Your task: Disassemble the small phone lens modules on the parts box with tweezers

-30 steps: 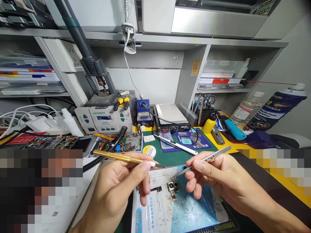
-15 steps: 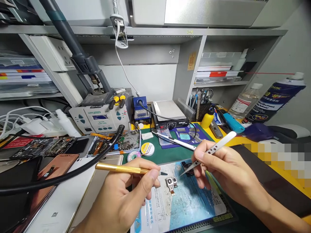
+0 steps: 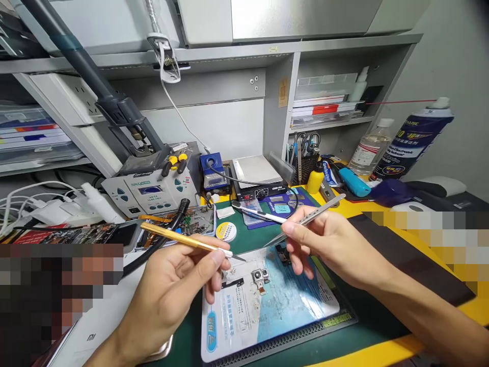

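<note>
My left hand pinches a gold-handled knife, its thin blade pointing right over the work pad. Between thumb and fingers of my right hand are metal tweezers, their tips pointing left above the pad's back edge. A small dual camera module with a short flex tail lies on the pad, below both tool tips and touched by neither. Left of it is a thin black strip. A black part rests near my right fingers, partly hidden by them.
Behind the pad stand a hot plate and a rework station. A white pen-like tool lies behind my right hand. Phones and a black hose are at left; a dark panel, bottle and spray can at right.
The view has shifted, and more of the pad's front shows. The knife and tweezers are still held, at changed angles. The black strip left of the camera module has come into sight.
</note>
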Action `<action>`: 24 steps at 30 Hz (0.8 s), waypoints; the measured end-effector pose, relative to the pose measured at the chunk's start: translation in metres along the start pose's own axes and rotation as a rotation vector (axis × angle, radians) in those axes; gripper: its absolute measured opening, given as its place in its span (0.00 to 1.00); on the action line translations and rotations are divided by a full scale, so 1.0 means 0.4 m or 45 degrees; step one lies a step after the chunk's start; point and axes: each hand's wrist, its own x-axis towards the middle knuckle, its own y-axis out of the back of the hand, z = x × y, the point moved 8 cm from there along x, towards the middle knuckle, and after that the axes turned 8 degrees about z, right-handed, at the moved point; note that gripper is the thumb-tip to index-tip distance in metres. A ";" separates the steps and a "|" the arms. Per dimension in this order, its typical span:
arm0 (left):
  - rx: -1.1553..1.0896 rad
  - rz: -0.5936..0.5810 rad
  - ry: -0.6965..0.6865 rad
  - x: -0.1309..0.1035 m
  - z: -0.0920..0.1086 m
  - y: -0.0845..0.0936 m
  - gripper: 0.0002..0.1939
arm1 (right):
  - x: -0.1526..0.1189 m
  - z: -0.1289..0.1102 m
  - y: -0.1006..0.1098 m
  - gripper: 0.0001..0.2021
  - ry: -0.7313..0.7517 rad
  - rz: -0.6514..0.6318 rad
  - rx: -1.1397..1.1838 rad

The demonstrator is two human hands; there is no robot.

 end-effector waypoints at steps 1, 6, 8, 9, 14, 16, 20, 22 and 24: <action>0.021 0.020 -0.046 0.000 0.006 0.002 0.10 | -0.002 -0.005 0.000 0.15 0.029 0.024 -0.026; 0.237 -0.025 -0.225 -0.010 0.037 -0.018 0.08 | -0.012 -0.011 -0.008 0.16 0.077 0.011 0.013; 0.356 -0.076 -0.282 -0.012 0.052 -0.032 0.08 | -0.010 -0.006 -0.008 0.15 0.071 -0.022 0.031; 0.393 -0.095 -0.308 -0.012 0.060 -0.036 0.09 | -0.007 -0.002 -0.008 0.15 0.059 -0.045 0.037; 0.375 -0.179 -0.318 -0.001 0.063 -0.043 0.09 | -0.001 0.004 -0.024 0.17 -0.057 -0.204 0.062; 0.366 -0.239 -0.239 0.006 0.038 -0.043 0.11 | -0.007 -0.001 -0.034 0.16 -0.098 -0.252 0.065; 0.415 -0.235 -0.269 0.018 0.009 -0.019 0.11 | -0.018 -0.002 -0.043 0.14 -0.156 -0.254 0.077; 0.477 -0.163 -0.423 0.018 0.017 0.001 0.08 | -0.022 0.009 -0.038 0.13 -0.181 -0.219 0.047; 0.567 -0.102 -0.554 0.013 0.022 0.015 0.06 | -0.025 0.025 -0.026 0.13 -0.201 -0.163 -0.027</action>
